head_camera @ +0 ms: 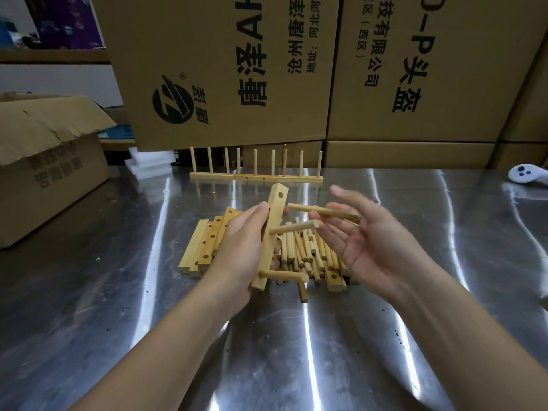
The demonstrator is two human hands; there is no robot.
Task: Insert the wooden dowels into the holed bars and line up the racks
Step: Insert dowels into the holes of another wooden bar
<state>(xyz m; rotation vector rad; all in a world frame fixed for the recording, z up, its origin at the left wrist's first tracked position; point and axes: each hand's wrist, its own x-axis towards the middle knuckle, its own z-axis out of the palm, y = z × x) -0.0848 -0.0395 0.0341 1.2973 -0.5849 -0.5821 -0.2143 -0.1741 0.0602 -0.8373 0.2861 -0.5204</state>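
My left hand (240,250) grips a pale wooden holed bar (271,229), held nearly upright. Two dowels stick out of it to the right, one in the middle hole (293,227) and one in the lowest (281,274). The top hole is empty. My right hand (370,241) pinches a loose dowel (323,211) between thumb and fingers, its left tip close to the bar just below the top hole. Beneath the hands lies a heap of dowels (308,253) with a stack of holed bars (204,247) at its left. Finished racks (256,170) stand end to end behind.
All this sits on a shiny metal table (296,351). Large printed cardboard boxes (225,69) wall off the back. An open carton (50,161) stands at the left, white foam pieces (148,163) beside it. A white controller (526,173) lies at the far right.
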